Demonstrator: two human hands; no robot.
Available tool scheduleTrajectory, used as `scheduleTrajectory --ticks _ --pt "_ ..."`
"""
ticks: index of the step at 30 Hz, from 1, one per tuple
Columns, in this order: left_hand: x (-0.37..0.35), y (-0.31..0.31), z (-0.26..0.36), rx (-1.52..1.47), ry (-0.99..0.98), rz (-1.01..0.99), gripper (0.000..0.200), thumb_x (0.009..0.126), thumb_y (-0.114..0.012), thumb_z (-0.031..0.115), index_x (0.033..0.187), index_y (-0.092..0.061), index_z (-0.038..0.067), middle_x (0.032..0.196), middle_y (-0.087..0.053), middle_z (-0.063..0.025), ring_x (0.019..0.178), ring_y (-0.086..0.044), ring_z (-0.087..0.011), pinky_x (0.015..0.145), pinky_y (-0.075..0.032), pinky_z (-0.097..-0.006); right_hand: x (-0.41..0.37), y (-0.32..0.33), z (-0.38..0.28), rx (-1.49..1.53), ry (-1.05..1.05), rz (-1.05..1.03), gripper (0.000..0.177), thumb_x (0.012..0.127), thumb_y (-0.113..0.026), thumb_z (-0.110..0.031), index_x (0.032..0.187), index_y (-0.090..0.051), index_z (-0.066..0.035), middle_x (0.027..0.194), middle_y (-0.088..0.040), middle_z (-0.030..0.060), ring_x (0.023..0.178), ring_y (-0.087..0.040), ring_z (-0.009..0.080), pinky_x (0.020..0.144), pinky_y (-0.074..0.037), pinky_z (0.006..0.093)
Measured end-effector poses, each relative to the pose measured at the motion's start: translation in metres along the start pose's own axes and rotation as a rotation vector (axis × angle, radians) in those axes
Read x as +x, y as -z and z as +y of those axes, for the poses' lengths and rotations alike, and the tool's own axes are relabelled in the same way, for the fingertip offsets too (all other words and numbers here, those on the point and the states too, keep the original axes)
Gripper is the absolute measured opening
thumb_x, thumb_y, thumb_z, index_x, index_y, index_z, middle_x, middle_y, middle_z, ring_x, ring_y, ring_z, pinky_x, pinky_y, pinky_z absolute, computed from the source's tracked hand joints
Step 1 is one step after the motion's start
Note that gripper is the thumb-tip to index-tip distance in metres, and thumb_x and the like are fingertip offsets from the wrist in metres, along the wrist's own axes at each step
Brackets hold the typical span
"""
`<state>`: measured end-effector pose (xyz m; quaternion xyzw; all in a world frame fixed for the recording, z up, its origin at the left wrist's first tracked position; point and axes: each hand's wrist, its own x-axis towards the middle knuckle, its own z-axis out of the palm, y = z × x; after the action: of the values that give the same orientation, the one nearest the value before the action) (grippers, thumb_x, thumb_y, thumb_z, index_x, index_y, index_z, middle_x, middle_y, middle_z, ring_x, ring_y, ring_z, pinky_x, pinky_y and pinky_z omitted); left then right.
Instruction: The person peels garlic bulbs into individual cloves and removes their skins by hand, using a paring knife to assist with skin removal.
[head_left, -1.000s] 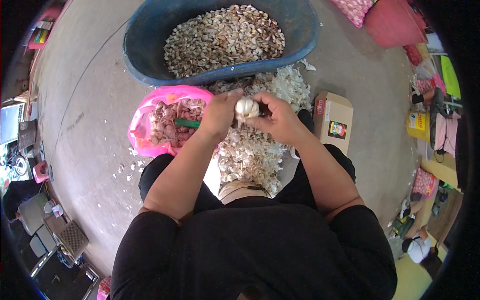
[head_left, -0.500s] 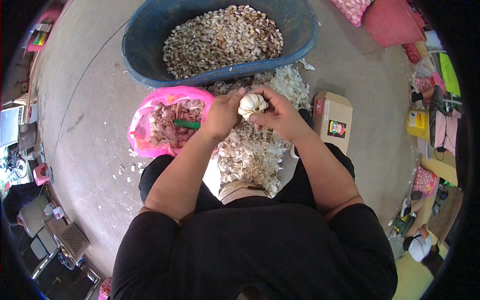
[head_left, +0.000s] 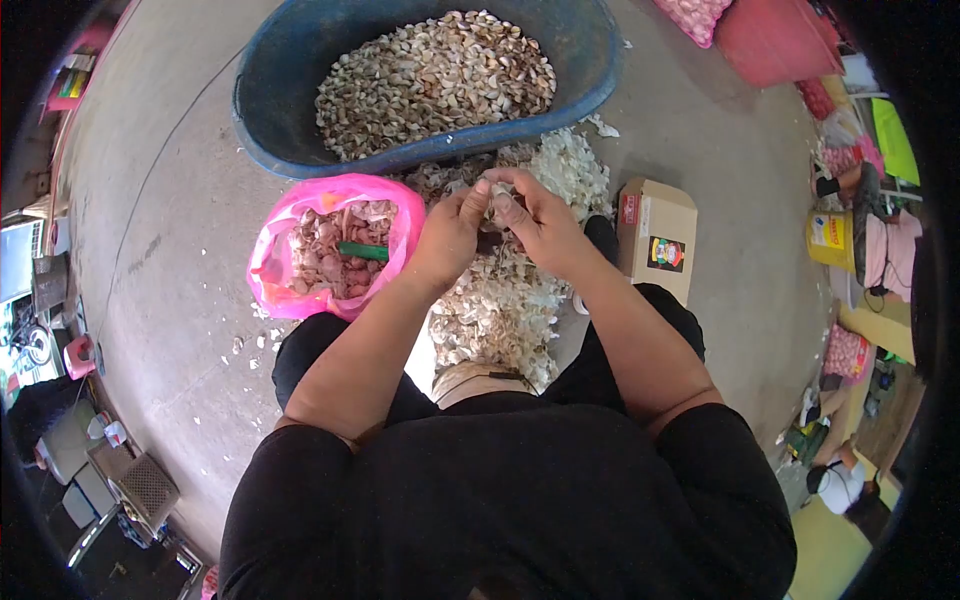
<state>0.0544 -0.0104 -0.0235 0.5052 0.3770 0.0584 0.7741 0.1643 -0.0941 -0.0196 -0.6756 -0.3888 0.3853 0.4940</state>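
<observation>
Both grips are clenched on one garlic bulb [head_left: 497, 206]. The left hand [head_left: 448, 238] and right hand [head_left: 540, 228] meet fingertip to fingertip around it, so only a sliver shows. The bulb hangs just on the person's side of the blue tub [head_left: 255, 130], which is heaped with loose cloves [head_left: 430, 75]. Near the tub's rim, to the person's left, a pink bag [head_left: 275, 262] holds reddish pieces [head_left: 325, 255] and a green-handled tool [head_left: 362, 250]. Papery skins [head_left: 495, 310] are piled on the floor from the tub to the knees, under the hands. A cardboard box [head_left: 655, 235] stands further right.
</observation>
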Motion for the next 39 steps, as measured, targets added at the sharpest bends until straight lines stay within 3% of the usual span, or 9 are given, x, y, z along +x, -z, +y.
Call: scheduleTrajectory --ticks 5,9,12,19,24,25,28,35,39 --pt "-0.002 -0.011 -0.012 -0.132 -0.053 0.155 0.036 0.089 -0.035 0.028 0.091 -0.053 -0.003 0.078 -0.056 -0.0069 0.07 -0.051 -0.0122 0.063 -0.042 -0.0254 -0.003 -0.022 0.007 -0.382 0.173 0.27 0.03 0.083 -0.048 -0.035 0.084 -0.05 -0.006 0.058 -0.054 0.0128 0.051 -0.055 0.0291 0.05 -0.042 0.037" --pt "-0.001 -0.013 -0.017 -0.15 -0.169 0.258 0.033 0.088 -0.039 0.027 0.087 -0.055 -0.002 0.073 -0.056 -0.0059 0.065 -0.049 -0.0111 0.057 -0.041 -0.0243 -0.005 -0.028 -0.006 -0.337 0.249 0.264 0.019 0.081 -0.051 -0.023 0.077 -0.047 -0.005 0.055 -0.051 0.0157 0.051 -0.052 0.0343 0.045 -0.04 0.0397" --pt "-0.002 -0.012 -0.019 -0.196 -0.192 0.275 0.031 0.087 -0.042 0.027 0.085 -0.055 -0.001 0.068 -0.054 -0.0047 0.059 -0.047 -0.0094 0.052 -0.039 -0.0229 -0.007 -0.027 -0.009 -0.306 0.313 0.241 0.011 0.082 -0.049 -0.012 0.076 -0.047 -0.003 0.057 -0.049 0.0143 0.048 -0.05 0.0254 0.046 -0.039 0.0306" --pt "-0.003 -0.013 -0.017 -0.412 -0.059 0.261 0.025 0.085 -0.043 0.026 0.079 -0.053 0.004 0.057 -0.048 -0.0017 0.046 -0.043 -0.0105 0.04 -0.035 -0.0253 -0.005 -0.025 -0.006 -0.179 0.242 0.188 0.012 0.083 -0.046 -0.013 0.078 -0.048 -0.003 0.057 -0.048 0.0102 0.047 -0.047 0.0193 0.046 -0.038 0.0299" --pt "0.0 0.013 -0.008 -0.647 0.213 -0.08 0.03 0.085 -0.036 0.03 0.075 -0.051 0.006 0.059 -0.051 -0.0062 0.046 -0.047 -0.0171 0.04 -0.037 -0.0311 0.0 -0.019 0.001 0.086 0.225 0.134 0.022 0.088 -0.042 -0.022 0.078 -0.049 -0.003 0.064 -0.049 0.0019 0.054 -0.044 0.0085 0.047 -0.038 0.0252" --pt "0.001 0.018 -0.006 -0.691 0.243 -0.203 0.031 0.085 -0.034 0.031 0.075 -0.05 0.006 0.059 -0.052 -0.007 0.046 -0.048 -0.0183 0.041 -0.038 -0.0323 0.001 -0.015 0.0 0.192 0.091 0.078 0.025 0.088 -0.041 -0.025 0.08 -0.049 -0.004 0.065 -0.049 0.0014 0.055 -0.044 0.0089 0.048 -0.038 0.0245" --pt "0.003 0.019 0.009 -0.491 0.271 -0.096 0.032 0.085 -0.032 0.031 0.078 -0.05 0.005 0.065 -0.054 -0.0082 0.051 -0.051 -0.0192 0.044 -0.041 -0.0335 0.005 0.0 -0.01 0.439 -0.225 -0.09 0.034 0.087 -0.041 -0.038 0.089 -0.051 -0.006 0.071 -0.05 0.0009 0.057 -0.045 0.0088 0.052 -0.039 0.022" --pt "0.005 0.03 0.009 -0.506 0.266 -0.054 0.035 0.087 -0.034 0.034 0.092 -0.051 0.004 0.078 -0.058 -0.0093 0.066 -0.056 -0.0194 0.052 -0.045 -0.0296 0.01 0.011 -0.003 0.474 -0.203 -0.104 0.022 0.087 -0.045 -0.023 0.097 -0.052 -0.005 0.083 -0.054 0.0038 0.063 -0.049 0.0089 0.056 -0.041 0.0221" --pt "-0.001 0.024 0.011 -0.314 0.207 -0.09 0.028 0.083 -0.051 0.031 0.093 -0.052 0.005 0.081 -0.056 -0.0056 0.067 -0.055 -0.0158 0.054 -0.044 -0.0283 0.01 0.01 0.001 0.301 -0.09 -0.066 0.018 0.082 -0.052 -0.009 0.099 -0.053 -0.003 0.084 -0.057 0.0042 0.07 -0.053 0.0086 0.061 -0.045 0.0232"
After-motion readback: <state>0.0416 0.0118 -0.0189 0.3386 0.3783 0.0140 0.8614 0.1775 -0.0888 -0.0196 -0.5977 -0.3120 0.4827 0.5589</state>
